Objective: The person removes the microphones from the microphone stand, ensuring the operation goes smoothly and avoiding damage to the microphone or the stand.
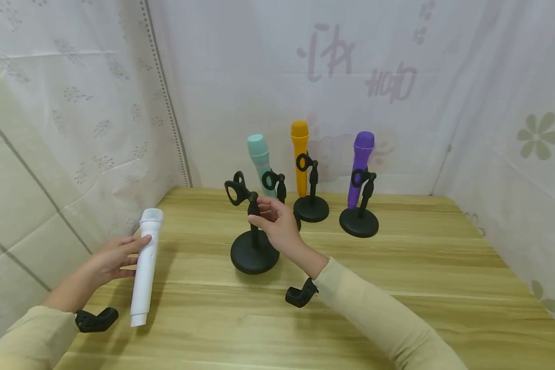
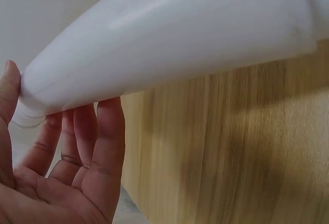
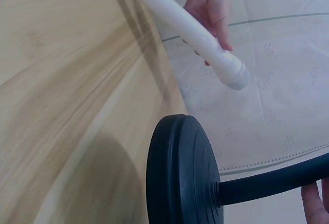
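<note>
My left hand holds a white microphone at the left, head end up and away from me. In the left wrist view, the thumb and fingertips press on opposite sides of its body. Near the middle, my right hand pinches the upright pole of a black microphone stand. That stand's clip carries nothing and faces left. The right wrist view shows the round base edge-on, close over the wooden surface, and the pole between base and fingers.
Behind stand three more black stands, holding a mint green microphone, an orange microphone and a purple microphone. My right hand partly hides the green one's stand. Patterned cloth borders the wooden table at back and sides.
</note>
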A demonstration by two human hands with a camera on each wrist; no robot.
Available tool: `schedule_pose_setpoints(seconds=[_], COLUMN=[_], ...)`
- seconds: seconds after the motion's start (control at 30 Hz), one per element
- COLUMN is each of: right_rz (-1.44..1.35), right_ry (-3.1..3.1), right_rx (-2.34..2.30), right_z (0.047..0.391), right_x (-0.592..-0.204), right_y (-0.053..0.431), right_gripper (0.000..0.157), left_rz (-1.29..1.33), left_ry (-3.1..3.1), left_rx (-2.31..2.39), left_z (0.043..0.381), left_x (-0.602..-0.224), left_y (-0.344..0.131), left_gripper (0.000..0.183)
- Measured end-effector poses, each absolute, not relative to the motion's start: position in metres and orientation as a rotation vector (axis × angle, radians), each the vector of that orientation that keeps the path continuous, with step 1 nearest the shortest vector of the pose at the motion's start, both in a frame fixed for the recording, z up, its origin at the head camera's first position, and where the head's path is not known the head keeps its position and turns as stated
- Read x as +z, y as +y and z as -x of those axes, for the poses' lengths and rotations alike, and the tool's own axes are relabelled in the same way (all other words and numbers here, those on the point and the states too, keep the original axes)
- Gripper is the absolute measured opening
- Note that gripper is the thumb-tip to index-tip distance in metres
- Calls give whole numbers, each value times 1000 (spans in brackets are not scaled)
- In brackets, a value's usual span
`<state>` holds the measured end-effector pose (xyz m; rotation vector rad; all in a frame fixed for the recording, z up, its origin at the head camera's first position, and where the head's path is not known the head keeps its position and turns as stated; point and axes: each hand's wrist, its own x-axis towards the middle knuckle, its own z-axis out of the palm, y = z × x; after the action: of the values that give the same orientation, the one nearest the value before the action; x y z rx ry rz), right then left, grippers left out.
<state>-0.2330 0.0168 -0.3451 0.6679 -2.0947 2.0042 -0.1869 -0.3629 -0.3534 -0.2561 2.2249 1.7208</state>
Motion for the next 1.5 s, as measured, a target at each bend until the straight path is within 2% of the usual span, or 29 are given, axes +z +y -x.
schedule_pose_setpoints(seconds=[0.37,0.57,0.77,1.0,1.33,1.5], right_rz=[-712,-695,-645,-580,-585,-557], right_ry=[-2082,-2080,-2114,-2156,-2158,-2180], right_rx=[2024,2002,2009,2005,1986,1970], right_z=[246,253,264,278,292,297], right_x=[-331,-327,-329,-332,-332,-334], right_y=[-15,-33,-49,-64,-84,-89], right_gripper=[36,35,34,34,31,29], left_rz=[234,162,85,143,202,225], left_ry=[2247,2186,2108,2160,2277,2305], left_rx=[1617,1622,1632,1623,1540,1523], left_z=[188,188,187,185,184,185], left_x=[-353,-354,-364,-373,-380,-382], left_y=[-378,-385,-394,-396,-389,-383], left_gripper=[31,22,23,22,39,31])
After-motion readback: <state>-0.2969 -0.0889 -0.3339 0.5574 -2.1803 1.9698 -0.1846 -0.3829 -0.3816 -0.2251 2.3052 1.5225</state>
